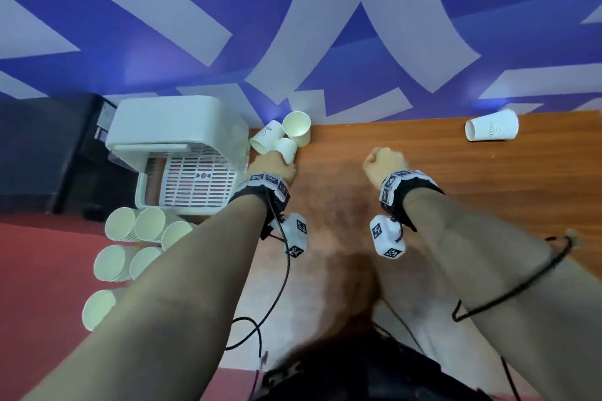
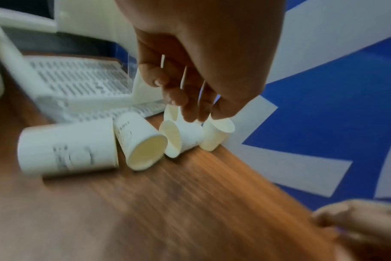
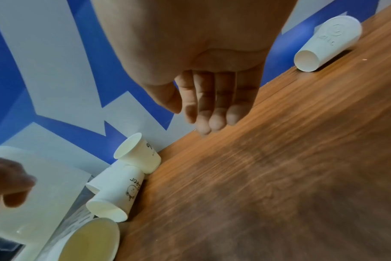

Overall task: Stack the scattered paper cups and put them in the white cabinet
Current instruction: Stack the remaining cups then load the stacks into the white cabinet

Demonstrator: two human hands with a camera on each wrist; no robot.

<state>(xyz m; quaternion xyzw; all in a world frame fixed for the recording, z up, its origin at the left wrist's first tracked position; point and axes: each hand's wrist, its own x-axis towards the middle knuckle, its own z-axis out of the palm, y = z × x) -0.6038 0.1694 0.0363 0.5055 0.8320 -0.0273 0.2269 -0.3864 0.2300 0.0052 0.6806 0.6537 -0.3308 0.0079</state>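
Three white paper cups (image 1: 286, 147) lie tumbled together at the back of the wooden table (image 1: 472, 179), beside the white cabinet (image 1: 176, 130). My left hand (image 1: 273, 167) hovers over them with loosely curled fingers (image 2: 185, 100), their tips just above one small cup (image 2: 185, 136); it holds nothing. A further cup (image 1: 492, 128) lies on its side at the far right, also visible in the right wrist view (image 3: 328, 44). My right hand (image 1: 384, 163) hangs over the middle of the table with straight fingers (image 3: 214, 109) and is empty.
Several stacks of cups (image 1: 130, 238) lie on their sides at the front left, rims towards me. The cabinet stands open with a slotted white tray (image 1: 198, 182) inside. A blue-and-white patterned wall (image 1: 325, 26) runs behind the table. Cables hang from both wrists.
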